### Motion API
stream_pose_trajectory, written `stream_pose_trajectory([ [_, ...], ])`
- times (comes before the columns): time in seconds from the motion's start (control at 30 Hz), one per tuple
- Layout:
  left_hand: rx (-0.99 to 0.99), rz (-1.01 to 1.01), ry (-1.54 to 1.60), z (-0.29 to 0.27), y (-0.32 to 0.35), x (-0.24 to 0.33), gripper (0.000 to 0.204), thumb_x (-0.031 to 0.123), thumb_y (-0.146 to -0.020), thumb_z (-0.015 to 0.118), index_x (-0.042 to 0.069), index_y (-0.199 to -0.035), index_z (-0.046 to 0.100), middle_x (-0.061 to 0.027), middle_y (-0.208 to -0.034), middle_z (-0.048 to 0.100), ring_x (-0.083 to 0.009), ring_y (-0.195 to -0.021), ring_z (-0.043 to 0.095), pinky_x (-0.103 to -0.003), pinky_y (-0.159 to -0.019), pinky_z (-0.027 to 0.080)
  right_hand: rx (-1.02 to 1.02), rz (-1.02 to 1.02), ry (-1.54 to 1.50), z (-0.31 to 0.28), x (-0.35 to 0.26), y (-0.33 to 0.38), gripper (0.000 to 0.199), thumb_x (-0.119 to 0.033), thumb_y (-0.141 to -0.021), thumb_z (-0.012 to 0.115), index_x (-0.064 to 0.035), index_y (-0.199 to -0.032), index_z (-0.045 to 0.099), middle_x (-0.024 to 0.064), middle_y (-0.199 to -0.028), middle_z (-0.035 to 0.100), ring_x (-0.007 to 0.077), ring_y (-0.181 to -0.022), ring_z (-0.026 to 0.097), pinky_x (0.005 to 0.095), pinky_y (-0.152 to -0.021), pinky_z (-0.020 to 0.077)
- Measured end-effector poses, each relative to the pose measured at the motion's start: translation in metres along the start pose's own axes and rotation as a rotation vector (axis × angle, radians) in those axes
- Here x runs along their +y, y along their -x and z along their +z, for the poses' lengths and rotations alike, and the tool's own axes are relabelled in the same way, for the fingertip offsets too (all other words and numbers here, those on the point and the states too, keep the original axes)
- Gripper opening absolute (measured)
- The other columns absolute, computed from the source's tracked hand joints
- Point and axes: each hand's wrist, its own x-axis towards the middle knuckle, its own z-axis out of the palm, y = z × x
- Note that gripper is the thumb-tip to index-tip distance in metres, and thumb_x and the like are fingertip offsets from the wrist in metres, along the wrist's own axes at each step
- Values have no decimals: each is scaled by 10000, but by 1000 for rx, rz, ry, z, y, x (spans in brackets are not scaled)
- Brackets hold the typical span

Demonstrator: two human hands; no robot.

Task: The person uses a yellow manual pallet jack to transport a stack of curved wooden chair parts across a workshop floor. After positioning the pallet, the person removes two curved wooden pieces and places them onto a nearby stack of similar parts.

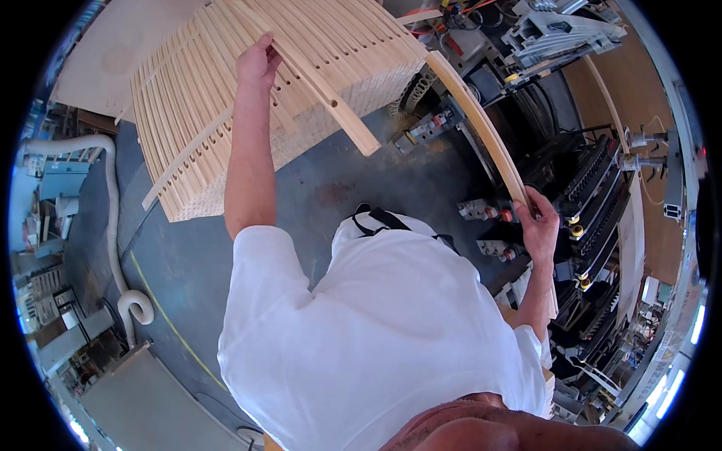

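My left hand [257, 66] reaches over a big stack of pale wooden strips [177, 90]. Its fingers are closed on the edge of one wooden strip [320, 86], which lies across the top and juts past the stack's near edge. A round hole shows near that strip's end. On the right, my right hand [538, 225] grips the near end of another wooden strip [481, 124]. That one runs away from me, with its far end close to the stack's right corner. The fingertips of the right hand are partly hidden.
A machine with black rails [590, 177] and metal clamps [492, 210] fills the right side. At upper right sits a grey metal bracket [560, 34]. A pale flexible hose [113, 225] trails along the grey floor [180, 259] on the left, beside a yellow line.
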Motion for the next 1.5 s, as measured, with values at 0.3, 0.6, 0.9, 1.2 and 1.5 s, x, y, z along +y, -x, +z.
stream_pose_trajectory([
  [0.3,26,-36,14,-2,-24,-9,230,128,-938,662,10,-1131,621,-82,-1030,658,-217,-921,639,-400,-835,562,22,46,4,0,-3,-3,366,-78,-865,746,8,-1212,668,95,-1032,686,178,-945,644,305,-869,501],
  [0.6,19,1,-57,12,4,-19,207,137,-913,666,5,-1072,678,-104,-971,695,-218,-822,686,-358,-728,582,-30,94,-12,2,-7,-13,405,-121,-872,735,-15,-1255,661,100,-1079,716,178,-954,651,321,-907,496],
  [0.9,91,59,-272,13,28,-18,359,190,-941,650,-51,-1206,620,-81,-958,679,-181,-815,661,-324,-717,546,-63,-19,-11,13,1,-31,377,-80,-871,737,38,-1219,654,98,-1027,685,147,-846,631,281,-780,514],
  [1.2,159,66,-376,-1,67,-20,480,219,-967,619,-57,-1352,543,-69,-997,668,-149,-843,633,-305,-687,503,-182,1,-139,23,19,-48,355,-46,-868,731,31,-1206,652,61,-978,666,109,-800,620,253,-693,516],
  [1.5,318,113,-409,-50,110,-4,435,219,-960,624,-41,-1306,588,-69,-1001,669,-165,-852,642,-316,-744,539,-243,-113,-192,32,33,-64,331,-37,-853,736,21,-1171,664,72,-962,667,142,-850,625,266,-788,505],
])
